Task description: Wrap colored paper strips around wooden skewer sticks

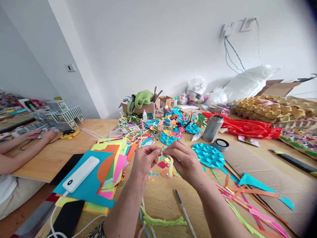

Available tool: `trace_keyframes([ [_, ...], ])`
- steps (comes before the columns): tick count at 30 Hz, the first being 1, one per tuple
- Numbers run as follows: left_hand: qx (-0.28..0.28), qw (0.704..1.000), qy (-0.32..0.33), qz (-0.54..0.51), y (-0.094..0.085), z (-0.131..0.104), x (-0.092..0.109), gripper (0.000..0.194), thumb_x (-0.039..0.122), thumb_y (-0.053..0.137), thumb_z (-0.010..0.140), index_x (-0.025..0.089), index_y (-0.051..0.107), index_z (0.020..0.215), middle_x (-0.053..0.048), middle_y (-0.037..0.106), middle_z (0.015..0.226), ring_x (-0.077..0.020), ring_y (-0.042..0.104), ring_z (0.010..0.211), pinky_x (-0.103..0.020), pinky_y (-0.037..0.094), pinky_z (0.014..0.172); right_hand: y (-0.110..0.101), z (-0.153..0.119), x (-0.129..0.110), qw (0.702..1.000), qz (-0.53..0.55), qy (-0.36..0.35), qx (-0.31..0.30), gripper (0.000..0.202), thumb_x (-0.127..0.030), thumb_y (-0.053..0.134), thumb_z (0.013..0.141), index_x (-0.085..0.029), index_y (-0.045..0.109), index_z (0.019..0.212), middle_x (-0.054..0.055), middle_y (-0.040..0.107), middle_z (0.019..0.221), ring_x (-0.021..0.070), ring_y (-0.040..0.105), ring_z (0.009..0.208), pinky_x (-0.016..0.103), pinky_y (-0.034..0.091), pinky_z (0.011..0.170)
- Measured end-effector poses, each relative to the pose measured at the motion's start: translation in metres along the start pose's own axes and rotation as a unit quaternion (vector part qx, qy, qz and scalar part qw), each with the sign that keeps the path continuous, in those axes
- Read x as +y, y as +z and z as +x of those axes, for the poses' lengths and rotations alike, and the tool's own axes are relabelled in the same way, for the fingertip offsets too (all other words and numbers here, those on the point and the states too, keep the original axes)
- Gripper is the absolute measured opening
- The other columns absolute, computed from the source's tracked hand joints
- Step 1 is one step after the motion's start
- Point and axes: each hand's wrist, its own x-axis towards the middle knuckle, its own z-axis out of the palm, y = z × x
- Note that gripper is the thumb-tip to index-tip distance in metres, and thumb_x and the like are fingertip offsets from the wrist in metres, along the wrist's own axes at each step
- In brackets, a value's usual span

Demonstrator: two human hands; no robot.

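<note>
My left hand and my right hand meet above the middle of the table, fingertips pinched close together. A pale yellow fuzzy strand hangs from the fingers of my right hand. What my left fingers pinch is small and mostly hidden. Just beyond and below the hands lie small paper fish, among them a dark pink one. Nearer to me, a yellow-green fuzzy strand lies beside a pen.
Coloured paper with a white power bank lies left. A metal flask, a blue scalloped disc and paper strips are right. Craft pieces fill the back. At far left, another person's hands work.
</note>
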Motion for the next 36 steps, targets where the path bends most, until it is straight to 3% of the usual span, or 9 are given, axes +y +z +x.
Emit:
trace_keyframes([
  [4, 0.031, 0.994, 0.076, 0.079, 0.003, 0.002, -0.007, 0.022, 0.034, 0.077, 0.06, 0.014, 0.07, 0.067, 0.002, 0.056, 0.049, -0.0069, 0.042, 0.043, -0.02, 0.031, 0.043, 0.001, 0.0, 0.002, 0.999, -0.029, -0.016, -0.012, 0.022, -0.007, 0.049, 0.089, -0.02, 0.065, 0.095, 0.007, 0.065, 0.083, 0.0195, 0.051, 0.081, 0.033, 0.044, 0.072],
  [7, 0.019, 0.983, 0.116, 0.138, 0.004, 0.003, -0.012, 0.019, 0.032, 0.073, 0.065, 0.014, 0.07, 0.068, -0.001, 0.061, 0.059, -0.0098, 0.048, 0.05, -0.022, 0.037, 0.048, 0.003, 0.0, 0.006, 1.0, -0.028, 0.005, -0.001, 0.02, -0.009, 0.049, 0.089, -0.021, 0.065, 0.088, 0.006, 0.066, 0.085, 0.0202, 0.05, 0.084, 0.035, 0.043, 0.076],
  [13, -0.027, 0.946, 0.173, 0.274, 0.002, 0.004, -0.018, 0.013, 0.027, 0.065, 0.074, 0.015, 0.072, 0.07, -0.004, 0.062, 0.066, -0.012, 0.051, 0.056, -0.022, 0.037, 0.051, 0.003, 0.001, 0.011, 0.986, 0.006, 0.164, -0.033, 0.02, -0.023, 0.059, 0.087, -0.019, 0.058, 0.068, 0.003, 0.06, 0.07, 0.0177, 0.052, 0.071, 0.03, 0.041, 0.066],
  [19, -0.067, 0.947, 0.151, 0.277, 0.001, 0.002, -0.01, 0.012, 0.028, 0.071, 0.07, 0.017, 0.075, 0.072, -0.004, 0.065, 0.067, -0.0115, 0.049, 0.055, -0.022, 0.036, 0.051, -0.001, 0.003, 0.008, 0.948, 0.097, 0.298, -0.052, 0.02, -0.029, 0.063, 0.081, -0.018, 0.059, 0.065, 0.0, 0.061, 0.065, 0.0142, 0.055, 0.064, 0.025, 0.042, 0.06],
  [23, -0.114, 0.96, 0.108, 0.233, -0.001, 0.002, -0.008, 0.011, 0.026, 0.073, 0.068, 0.017, 0.075, 0.074, -0.003, 0.065, 0.067, -0.0112, 0.051, 0.055, -0.022, 0.039, 0.052, -0.003, 0.005, 0.005, 0.93, 0.144, 0.334, -0.055, 0.023, -0.035, 0.065, 0.077, -0.017, 0.058, 0.065, -0.001, 0.061, 0.062, 0.013, 0.054, 0.061, 0.024, 0.041, 0.057],
  [31, -0.124, 0.972, 0.087, 0.179, 0.0, -0.001, -0.009, 0.014, 0.029, 0.076, 0.065, 0.015, 0.072, 0.066, -0.003, 0.064, 0.064, -0.0126, 0.056, 0.058, -0.024, 0.043, 0.056, -0.006, 0.002, 0.01, 0.884, 0.257, 0.378, -0.097, 0.034, -0.047, 0.064, 0.077, -0.016, 0.056, 0.065, -0.003, 0.052, 0.056, 0.0099, 0.045, 0.052, 0.023, 0.032, 0.048],
  [34, -0.127, 0.973, 0.085, 0.172, 0.0, -0.002, -0.005, 0.016, 0.03, 0.077, 0.064, 0.015, 0.071, 0.064, -0.003, 0.064, 0.063, -0.0116, 0.054, 0.055, -0.023, 0.042, 0.054, -0.007, 0.001, 0.012, 0.884, 0.256, 0.382, -0.083, 0.039, -0.051, 0.058, 0.081, -0.016, 0.056, 0.065, -0.002, 0.053, 0.057, 0.0108, 0.046, 0.054, 0.024, 0.035, 0.05],
  [36, -0.131, 0.977, 0.077, 0.152, 0.0, -0.003, -0.002, 0.018, 0.031, 0.078, 0.062, 0.015, 0.07, 0.063, -0.002, 0.063, 0.061, -0.0111, 0.053, 0.054, -0.023, 0.041, 0.052, -0.008, 0.001, 0.011, 0.903, 0.214, 0.372, -0.024, 0.036, -0.05, 0.056, 0.084, -0.017, 0.056, 0.068, -0.001, 0.052, 0.058, 0.0114, 0.046, 0.054, 0.025, 0.036, 0.051],
])
